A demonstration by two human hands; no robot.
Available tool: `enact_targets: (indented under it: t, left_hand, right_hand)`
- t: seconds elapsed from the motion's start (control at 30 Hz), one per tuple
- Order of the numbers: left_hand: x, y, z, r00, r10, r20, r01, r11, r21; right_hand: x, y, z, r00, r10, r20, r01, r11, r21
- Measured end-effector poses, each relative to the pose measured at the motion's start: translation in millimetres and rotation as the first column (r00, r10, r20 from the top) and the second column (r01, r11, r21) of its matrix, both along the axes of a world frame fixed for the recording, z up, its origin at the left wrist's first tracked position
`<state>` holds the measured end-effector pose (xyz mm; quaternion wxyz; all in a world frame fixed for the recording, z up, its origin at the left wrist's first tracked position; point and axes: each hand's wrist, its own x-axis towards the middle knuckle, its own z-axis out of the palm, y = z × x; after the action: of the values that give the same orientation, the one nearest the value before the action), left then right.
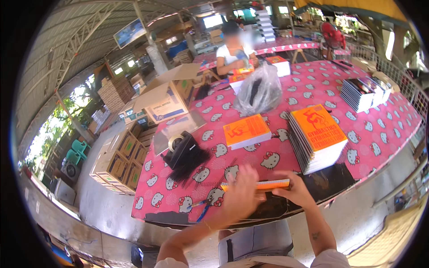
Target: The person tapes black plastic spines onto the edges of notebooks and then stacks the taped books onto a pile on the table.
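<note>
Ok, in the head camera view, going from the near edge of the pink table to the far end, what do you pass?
Blue-handled pliers → orange notebook held edge-on in both hands → small stack of orange notebooks → clear plastic bag with dark contents → white box with an orange top → the person seated across the table.

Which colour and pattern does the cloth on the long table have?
In the head view, the tablecloth is pink, covered with a repeated white cartoon cat-face print.

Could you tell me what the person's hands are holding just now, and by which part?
A thin orange-covered booklet, held flat: the right hand grips its right end, and the left hand covers its left end.
</note>
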<state>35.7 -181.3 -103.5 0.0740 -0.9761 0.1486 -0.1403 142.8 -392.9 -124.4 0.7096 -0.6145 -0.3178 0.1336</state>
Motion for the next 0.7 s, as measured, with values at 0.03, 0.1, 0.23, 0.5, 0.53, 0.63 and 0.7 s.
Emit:
enact_targets:
  t: [0.03, 0.1, 0.23, 0.5, 0.53, 0.63, 0.7]
  left_hand:
    - [25.2, 9.8, 24.7, 0.985, 0.049, 0.167, -0.049, 0.999, -0.006]
    - [23.2, 2.7, 25.9, 0.976, 0.080, 0.201, -0.080, 0.997, -0.006]
    - [-16.5, -11.7, 1.4, 0.995, 0.102, -0.019, -0.101, 0.994, 0.035]
    - [1.7, -18.2, 18.2, 0.991, 0.094, -0.098, -0.104, 0.990, -0.099]
    - [19.4, -7.6, 26.7, 0.990, 0.097, -0.106, -0.108, 0.990, -0.096]
    - [14.9, -3.1, 20.3, 0.997, -0.013, 0.071, 0.019, 0.997, -0.078]
    - [-9.3, -12.5, -7.9, 0.995, -0.059, 0.082, 0.062, 0.997, -0.040]
  right_hand:
    - [1.1, 4.4, -9.5, 0.999, -0.045, 0.009, 0.045, 0.999, 0.000]
    - [-0.2, 10.4, -17.9, 0.996, -0.089, 0.013, 0.089, 0.996, -0.003]
    - [-8.9, 24.1, -18.6, 0.982, -0.187, 0.034, 0.187, 0.982, 0.000]
    - [-10.0, 29.6, -23.7, 0.976, -0.212, 0.052, 0.210, 0.977, 0.043]
    - [-12.0, 30.1, -21.4, 0.972, -0.206, 0.116, 0.213, 0.976, -0.048]
    - [-5.1, 25.9, -29.0, 0.995, -0.093, 0.036, 0.092, 0.995, 0.037]
    - [-2.8, 22.8, -19.3, 0.987, -0.068, 0.143, 0.067, 0.998, 0.014]
